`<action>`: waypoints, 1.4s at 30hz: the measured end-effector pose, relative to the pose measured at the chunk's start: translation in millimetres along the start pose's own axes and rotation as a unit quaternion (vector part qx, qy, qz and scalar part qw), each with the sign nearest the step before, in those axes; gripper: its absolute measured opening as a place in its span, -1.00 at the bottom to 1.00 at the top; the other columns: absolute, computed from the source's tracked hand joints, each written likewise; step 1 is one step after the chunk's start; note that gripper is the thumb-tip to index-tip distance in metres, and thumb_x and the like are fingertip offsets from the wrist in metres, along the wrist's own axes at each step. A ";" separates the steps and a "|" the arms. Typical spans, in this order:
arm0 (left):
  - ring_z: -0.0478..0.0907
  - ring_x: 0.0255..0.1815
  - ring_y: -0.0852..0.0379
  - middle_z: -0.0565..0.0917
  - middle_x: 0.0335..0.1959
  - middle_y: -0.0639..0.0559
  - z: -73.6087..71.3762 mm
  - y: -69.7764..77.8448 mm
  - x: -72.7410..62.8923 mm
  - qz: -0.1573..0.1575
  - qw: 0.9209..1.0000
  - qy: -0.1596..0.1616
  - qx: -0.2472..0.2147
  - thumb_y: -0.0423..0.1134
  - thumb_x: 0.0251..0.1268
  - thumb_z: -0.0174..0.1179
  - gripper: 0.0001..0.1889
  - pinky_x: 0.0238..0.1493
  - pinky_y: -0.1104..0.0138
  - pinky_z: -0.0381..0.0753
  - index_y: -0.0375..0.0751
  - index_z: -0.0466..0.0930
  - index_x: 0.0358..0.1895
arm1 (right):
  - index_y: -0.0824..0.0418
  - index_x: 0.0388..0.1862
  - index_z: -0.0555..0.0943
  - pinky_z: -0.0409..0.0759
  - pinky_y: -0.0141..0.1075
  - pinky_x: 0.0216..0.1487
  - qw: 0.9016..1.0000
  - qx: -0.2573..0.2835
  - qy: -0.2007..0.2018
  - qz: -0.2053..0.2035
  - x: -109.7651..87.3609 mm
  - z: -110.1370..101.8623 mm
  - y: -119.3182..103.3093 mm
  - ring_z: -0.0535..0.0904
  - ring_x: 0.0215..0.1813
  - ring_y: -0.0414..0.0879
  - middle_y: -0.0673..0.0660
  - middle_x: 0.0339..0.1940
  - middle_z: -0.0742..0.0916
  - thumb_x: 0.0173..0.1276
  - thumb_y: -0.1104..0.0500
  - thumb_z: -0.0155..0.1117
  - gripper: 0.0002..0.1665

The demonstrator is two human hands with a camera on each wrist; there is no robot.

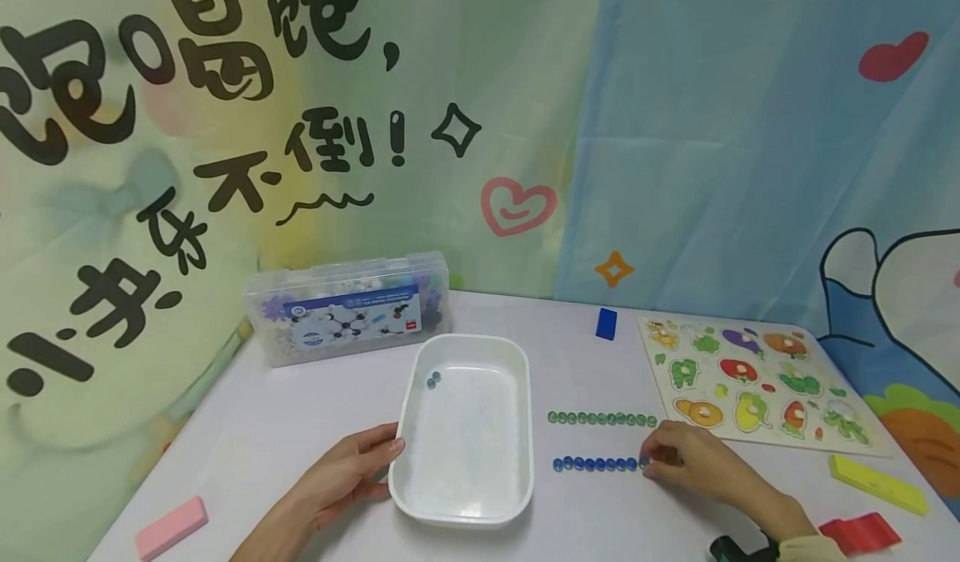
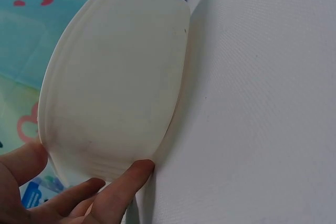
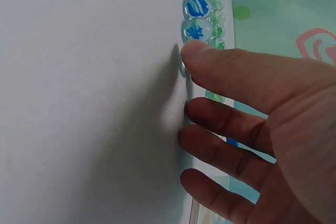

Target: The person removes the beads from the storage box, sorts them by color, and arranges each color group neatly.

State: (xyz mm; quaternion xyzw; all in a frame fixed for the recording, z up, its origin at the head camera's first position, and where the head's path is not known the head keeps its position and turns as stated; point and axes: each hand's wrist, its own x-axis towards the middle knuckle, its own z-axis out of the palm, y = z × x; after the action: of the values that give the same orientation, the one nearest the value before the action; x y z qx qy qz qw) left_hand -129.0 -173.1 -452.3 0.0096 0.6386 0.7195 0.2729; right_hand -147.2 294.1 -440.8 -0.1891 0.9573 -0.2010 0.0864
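Observation:
My left hand (image 1: 352, 472) grips the left side of a white tray (image 1: 463, 508), thumb at the rim and fingers along the outer wall. In the left wrist view the tray (image 2: 115, 77) fills much of the picture. A few clear-blue glass beads (image 1: 432, 380) lie inside it at the upper left. To its right, my right hand (image 1: 697, 462) pinches a glass bead (image 3: 182, 68), mostly hidden by the thumb, at the right end of a row of blue glass beads (image 1: 595, 464). Behind that row runs a parallel row of green glass beads (image 1: 602, 418).
A clear plastic box (image 1: 348, 312) of colourful pieces stands at the back left. The vegetable puzzle board (image 1: 765, 383) lies at right. Around the table are a blue block (image 1: 606, 324), a yellow block (image 1: 879, 484), a red piece (image 1: 860, 534) and a pink block (image 1: 172, 529).

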 end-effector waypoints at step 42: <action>0.53 0.18 0.06 0.25 0.44 -0.34 -2.3 -3.1 2.6 0.017 1.000 -0.023 -0.012 -0.10 0.46 0.06 -0.28 0.13 0.12 0.63 -0.47 0.02 0.47 | 0.00 -0.16 0.70 0.51 -0.35 -0.22 0.987 -0.098 -0.061 -0.112 211.3 50.2 -203.6 0.51 -0.29 -0.21 -0.06 -0.37 0.69 0.16 0.07 0.46 -0.76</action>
State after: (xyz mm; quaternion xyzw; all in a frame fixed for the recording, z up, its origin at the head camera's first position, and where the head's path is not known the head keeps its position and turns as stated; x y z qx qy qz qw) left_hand -130.8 -174.0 -456.5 0.0334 0.6231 0.7313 0.2755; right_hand -261.5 20.0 -420.1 -0.3149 0.9380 -0.1023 0.1026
